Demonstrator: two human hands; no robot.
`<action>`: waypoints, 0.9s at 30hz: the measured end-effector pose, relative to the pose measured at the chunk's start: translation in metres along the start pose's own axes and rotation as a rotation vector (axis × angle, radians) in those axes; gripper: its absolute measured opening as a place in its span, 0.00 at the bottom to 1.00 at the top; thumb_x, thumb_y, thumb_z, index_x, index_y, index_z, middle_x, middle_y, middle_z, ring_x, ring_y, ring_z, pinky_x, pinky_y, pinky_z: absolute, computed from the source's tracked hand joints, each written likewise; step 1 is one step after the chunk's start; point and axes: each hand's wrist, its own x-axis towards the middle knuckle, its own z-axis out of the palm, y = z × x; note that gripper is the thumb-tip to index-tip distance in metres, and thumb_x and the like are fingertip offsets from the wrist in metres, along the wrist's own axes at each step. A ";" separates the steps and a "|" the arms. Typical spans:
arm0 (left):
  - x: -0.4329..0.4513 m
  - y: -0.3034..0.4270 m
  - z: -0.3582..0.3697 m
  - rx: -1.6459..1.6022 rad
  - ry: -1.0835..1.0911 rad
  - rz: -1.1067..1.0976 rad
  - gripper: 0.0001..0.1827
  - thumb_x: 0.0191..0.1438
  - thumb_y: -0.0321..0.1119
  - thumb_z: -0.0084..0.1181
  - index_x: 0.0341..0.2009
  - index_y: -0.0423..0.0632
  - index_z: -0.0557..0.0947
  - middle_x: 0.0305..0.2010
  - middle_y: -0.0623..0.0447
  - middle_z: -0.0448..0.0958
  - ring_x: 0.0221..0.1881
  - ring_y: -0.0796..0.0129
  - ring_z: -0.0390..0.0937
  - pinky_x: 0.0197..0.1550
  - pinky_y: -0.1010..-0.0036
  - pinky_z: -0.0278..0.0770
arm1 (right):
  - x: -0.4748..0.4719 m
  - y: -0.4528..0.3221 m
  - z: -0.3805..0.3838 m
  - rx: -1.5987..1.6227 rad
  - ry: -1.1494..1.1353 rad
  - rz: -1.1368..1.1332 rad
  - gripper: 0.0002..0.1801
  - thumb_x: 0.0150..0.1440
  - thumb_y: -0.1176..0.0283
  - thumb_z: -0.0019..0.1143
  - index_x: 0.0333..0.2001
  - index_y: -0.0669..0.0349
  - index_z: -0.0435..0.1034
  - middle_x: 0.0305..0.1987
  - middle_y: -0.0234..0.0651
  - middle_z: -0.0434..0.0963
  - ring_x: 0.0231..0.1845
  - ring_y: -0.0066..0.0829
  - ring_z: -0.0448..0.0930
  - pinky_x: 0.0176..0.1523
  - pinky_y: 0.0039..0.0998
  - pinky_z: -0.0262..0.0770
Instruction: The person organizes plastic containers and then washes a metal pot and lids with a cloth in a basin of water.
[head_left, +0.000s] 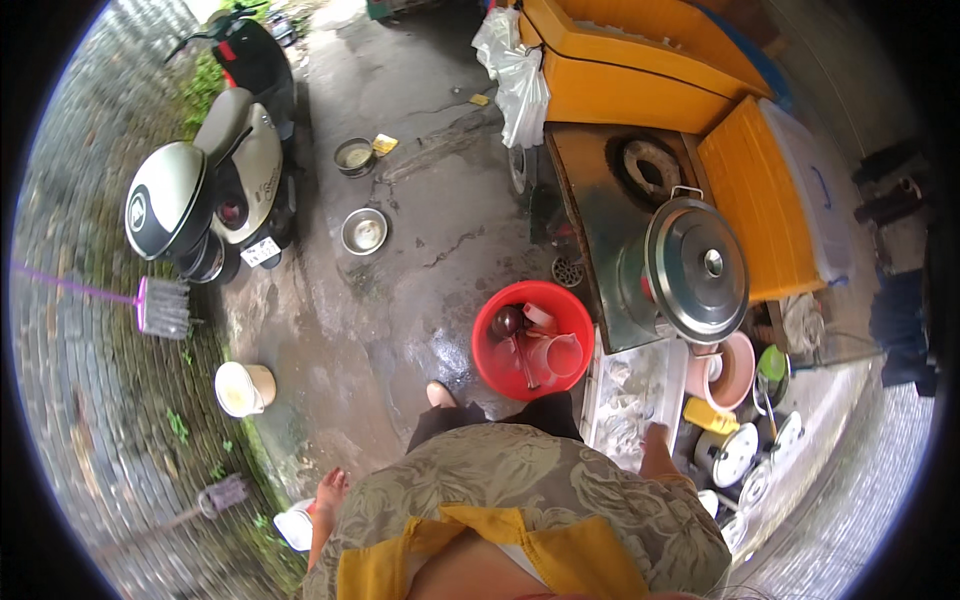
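Note:
My left hand (331, 487) hangs at the left with its fingers partly curled and nothing seen in it, near a white container (295, 526) on the ground. Beside a long white plastic tub (679, 382) is my right hand (655, 436); its fingers are too foreshortened to read. Crumpled whitish material (621, 420) lies in that tub. Directly before me stands a red plastic bucket (482, 360) holding a clear plastic jug (564, 355), a dark round-headed item (507, 321) and other pieces. A large lidded metal pot (694, 262) stands on the dark metal table at the right.
A scooter (247, 165) is parked by the brick wall at the left. Metal bowls (364, 231) and a cream bucket (245, 388) are on the wet concrete. Yellow-orange boxes (637, 82), a pink bucket (731, 371) and several lidded pots (733, 454) occupy the right side.

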 end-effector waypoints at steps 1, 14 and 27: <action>0.013 -0.022 -0.019 0.011 -0.032 -0.112 0.17 0.54 0.41 0.47 0.45 0.45 0.70 0.32 0.51 0.73 0.30 0.69 0.71 0.31 0.77 0.69 | 0.003 -0.022 -0.007 0.453 0.084 0.047 0.19 0.46 0.62 0.53 0.41 0.58 0.68 0.33 0.41 0.76 0.32 0.32 0.77 0.34 0.30 0.73; 0.245 0.163 -0.018 0.120 -0.061 -0.028 0.20 0.54 0.36 0.45 0.51 0.42 0.68 0.49 0.44 0.69 0.50 0.65 0.67 0.49 0.74 0.67 | -0.002 -0.171 -0.206 0.902 0.309 -0.272 0.19 0.50 0.63 0.47 0.46 0.56 0.66 0.35 0.42 0.76 0.37 0.36 0.76 0.41 0.32 0.71; 0.307 0.243 -0.090 0.212 0.392 -0.181 0.22 0.52 0.41 0.46 0.48 0.40 0.71 0.51 0.45 0.69 0.50 0.57 0.68 0.51 0.71 0.65 | 0.168 -0.205 -0.406 1.075 0.000 -0.292 0.17 0.48 0.64 0.49 0.41 0.60 0.70 0.40 0.46 0.74 0.41 0.40 0.75 0.44 0.33 0.70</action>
